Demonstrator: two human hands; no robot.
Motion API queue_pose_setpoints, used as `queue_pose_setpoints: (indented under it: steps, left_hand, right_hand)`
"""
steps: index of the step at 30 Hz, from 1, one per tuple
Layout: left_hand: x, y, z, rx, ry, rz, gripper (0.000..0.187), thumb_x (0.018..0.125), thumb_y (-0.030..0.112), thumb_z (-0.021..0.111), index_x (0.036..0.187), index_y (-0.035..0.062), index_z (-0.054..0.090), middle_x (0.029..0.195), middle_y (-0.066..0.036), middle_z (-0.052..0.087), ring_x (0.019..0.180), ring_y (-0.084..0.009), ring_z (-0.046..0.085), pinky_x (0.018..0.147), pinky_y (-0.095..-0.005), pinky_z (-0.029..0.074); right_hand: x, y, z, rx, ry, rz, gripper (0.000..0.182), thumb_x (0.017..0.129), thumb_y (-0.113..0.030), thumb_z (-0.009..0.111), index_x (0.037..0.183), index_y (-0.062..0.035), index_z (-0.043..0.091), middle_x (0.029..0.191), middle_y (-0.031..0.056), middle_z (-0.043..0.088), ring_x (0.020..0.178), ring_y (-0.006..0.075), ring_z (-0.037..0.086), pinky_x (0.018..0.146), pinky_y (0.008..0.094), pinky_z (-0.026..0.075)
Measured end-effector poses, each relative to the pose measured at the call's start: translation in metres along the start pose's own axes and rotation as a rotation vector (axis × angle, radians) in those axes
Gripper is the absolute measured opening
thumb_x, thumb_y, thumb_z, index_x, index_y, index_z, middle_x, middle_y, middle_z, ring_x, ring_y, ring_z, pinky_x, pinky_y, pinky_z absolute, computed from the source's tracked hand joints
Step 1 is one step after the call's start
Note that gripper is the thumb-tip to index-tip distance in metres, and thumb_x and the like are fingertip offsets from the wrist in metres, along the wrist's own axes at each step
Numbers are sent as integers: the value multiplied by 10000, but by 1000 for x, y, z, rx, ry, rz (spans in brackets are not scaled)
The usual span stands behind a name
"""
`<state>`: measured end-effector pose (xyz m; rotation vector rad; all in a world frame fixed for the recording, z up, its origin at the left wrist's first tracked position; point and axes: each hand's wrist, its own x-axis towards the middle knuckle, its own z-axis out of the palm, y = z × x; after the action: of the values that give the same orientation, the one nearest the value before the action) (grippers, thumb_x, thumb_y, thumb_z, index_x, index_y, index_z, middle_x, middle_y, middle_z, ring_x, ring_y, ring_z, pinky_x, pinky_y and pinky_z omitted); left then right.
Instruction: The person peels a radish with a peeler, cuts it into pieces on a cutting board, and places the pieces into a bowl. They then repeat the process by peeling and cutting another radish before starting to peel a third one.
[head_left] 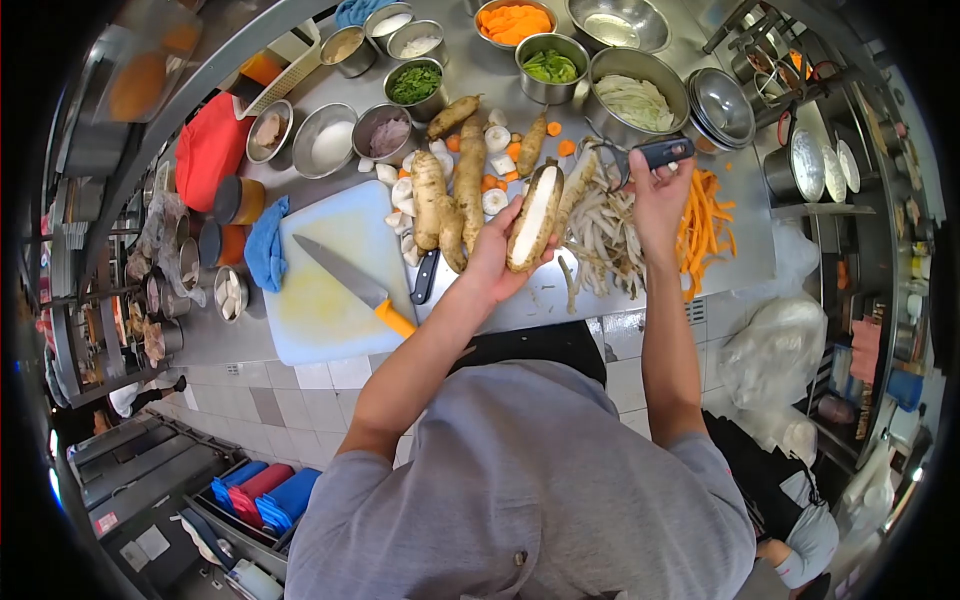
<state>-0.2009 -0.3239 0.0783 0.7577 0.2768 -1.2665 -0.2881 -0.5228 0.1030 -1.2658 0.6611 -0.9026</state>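
Observation:
A long brown root (535, 217) with one white peeled strip lies in my left hand (491, 262), whose fingers wrap round its lower part. My right hand (660, 205), up and to the right, grips a peeler (665, 152) by its black handle; the metal head points left, apart from the root. Pale peelings (600, 235) are heaped between and below the hands. Several unpeeled roots (467, 185) lie left of the held one, among white mushroom-like pieces (494, 202) and orange slices.
A knife (345, 270) with a yellow handle rests on a white cutting board (330, 325) at left. A black-handled knife (425, 277) lies beside it. Orange peelings (704, 235) lie at right. Metal bowls (325, 141) line the back. Another person (805, 540) is at lower right.

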Motion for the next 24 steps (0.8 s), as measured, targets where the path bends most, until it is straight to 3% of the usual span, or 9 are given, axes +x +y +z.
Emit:
queue_pose_setpoints:
  steps: [4, 7, 11, 16, 17, 19, 24]
  left_hand:
    - [4, 7, 2, -65, -92, 50, 442, 1043, 430, 398, 1228, 67, 569, 1012, -104, 653, 860, -238, 645, 740, -370, 559]
    - [-3, 10, 33, -117, 73, 59, 421, 1048, 421, 380, 1226, 94, 578, 1001, -78, 661, 854, -229, 642, 711, -346, 541]
    - [7, 2, 6, -68, -139, 54, 386, 1043, 397, 389, 1203, 104, 584, 969, -66, 655, 819, -218, 625, 621, -309, 501]
    - [-5, -2, 9, -27, -108, -4, 404, 1036, 406, 406, 1200, 80, 579, 965, -110, 640, 821, -241, 625, 607, -303, 506]
    - [-9, 0, 12, -34, -86, 2, 403, 1035, 405, 408, 1201, 80, 580, 966, -112, 639, 823, -241, 626, 607, -303, 507]
    - [-10, 2, 12, -52, -57, 21, 401, 1035, 401, 411, 1204, 81, 583, 973, -112, 641, 830, -239, 629, 619, -308, 512]
    - [-5, 10, 17, -95, -59, 78, 385, 1036, 377, 415, 1222, 88, 591, 1012, -91, 659, 875, -227, 645, 722, -339, 542]
  right_hand:
    - [-54, -14, 13, 177, -254, 115, 536, 880, 51, 679, 1297, -32, 353, 1111, 129, 630, 1001, 184, 639, 847, 301, 548]
    - [-85, -8, 21, 139, -492, 105, 554, 854, 85, 686, 1296, -29, 372, 1124, 122, 644, 1010, 170, 638, 896, 315, 526]
    - [-61, -1, 27, 188, -352, 132, 516, 838, 77, 703, 1252, -12, 408, 1090, 114, 667, 996, 151, 642, 887, 302, 515]
    - [27, 39, 6, -255, -24, 20, 440, 849, 20, 714, 1197, -12, 447, 1038, 115, 669, 936, 146, 656, 808, 276, 538]
    - [26, 42, 3, -208, -6, -13, 442, 850, 14, 717, 1202, -15, 450, 1034, 110, 670, 935, 145, 656, 806, 273, 536]
    - [10, 23, 3, -124, 4, -70, 447, 853, 1, 722, 1212, -23, 457, 1026, 100, 670, 932, 142, 656, 802, 266, 532]
    - [-85, -8, 22, 229, -311, 67, 483, 866, 19, 703, 1267, -23, 439, 1044, 96, 671, 946, 145, 654, 795, 257, 527]
